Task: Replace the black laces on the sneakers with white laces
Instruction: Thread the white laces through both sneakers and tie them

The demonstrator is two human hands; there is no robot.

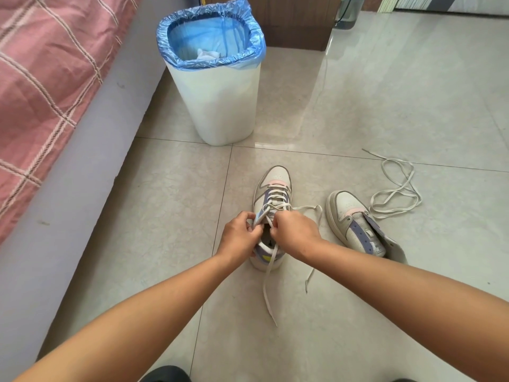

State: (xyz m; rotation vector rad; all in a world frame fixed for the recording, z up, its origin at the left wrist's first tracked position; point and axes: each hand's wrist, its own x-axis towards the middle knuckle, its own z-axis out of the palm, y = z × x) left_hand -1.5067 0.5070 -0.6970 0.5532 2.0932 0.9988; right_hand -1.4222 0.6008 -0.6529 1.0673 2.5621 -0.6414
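Two bare forearms reach forward from the bottom edge, and both hands meet over one sneaker (pixel 271 205) standing upright on the tiled floor (pixel 358 312), toe pointing away. That sneaker serves as the landmark here. The left hand (pixel 239 238) sits at its near left side, fingers curled, pinching a section of white lace (pixel 268 282) by the tongue. The right hand (pixel 296 234) is at its near right side, fingers likewise curled in and pinching the same lace just beside the left hand's fingertips. The lace is threaded through the eyelets in several crossings toward the toe. One loose end trails from the sneaker's heel toward the viewer across the floor; another runs out to the right of the sneaker, loops back and drops to a thin tip lying near the right forearm.

There are two sneakers in all. The second sneaker (pixel 358 227) lies just to the right of the first, apart from it, tipped onto its side with its tongue folded out and no lace in its eyelets that can be seen. Beyond it, farther right of the landmark sneaker, a second white lace (pixel 396 188) lies loose on the tiles in tangled loops, making two laces counted.

Farther off, beyond the first sneaker's toe and slightly left, stands one white waste bin (pixel 217 106) with a blue liner folded over its rim and something white crumpled inside. Far left of the sneaker runs a bed edge (pixel 91 150) with a pink checked cover (pixel 41 78).
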